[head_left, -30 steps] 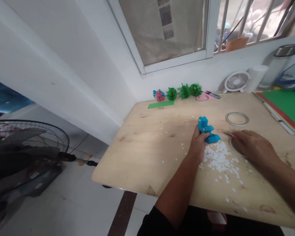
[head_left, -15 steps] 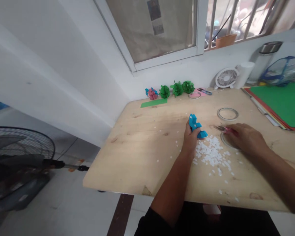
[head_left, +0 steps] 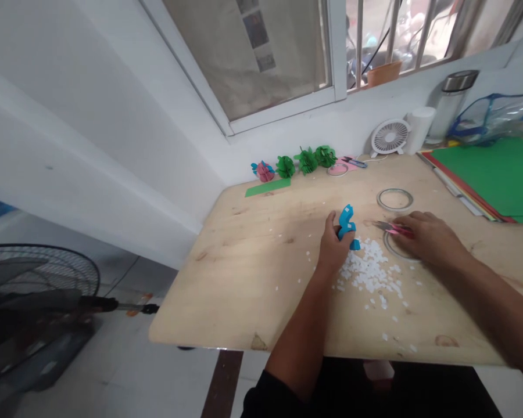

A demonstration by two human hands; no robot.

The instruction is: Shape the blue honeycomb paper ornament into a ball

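My left hand (head_left: 333, 247) grips a folded blue paper piece (head_left: 347, 220) that bears small white squares. To its right, my right hand (head_left: 427, 235) is closed on pink-handled scissors (head_left: 394, 227), whose tips point left. Beneath both hands lies a scattered pile of small white pieces (head_left: 370, 267). A ring-shaped roll (head_left: 390, 248) lies partly hidden by my right hand, and another ring (head_left: 394, 199) is just behind it.
Green paper shapes (head_left: 307, 161) and a pink and blue one (head_left: 265, 171) line the wall beside a green strip (head_left: 268, 187). A small white fan (head_left: 390, 137) and stacked coloured sheets (head_left: 488, 174) are at the right. A large fan (head_left: 39, 270) stands left.
The blue paper has turned more upright in my left hand, and my left thumb and fingers have shifted on it. The whole view has moved slightly to the right.
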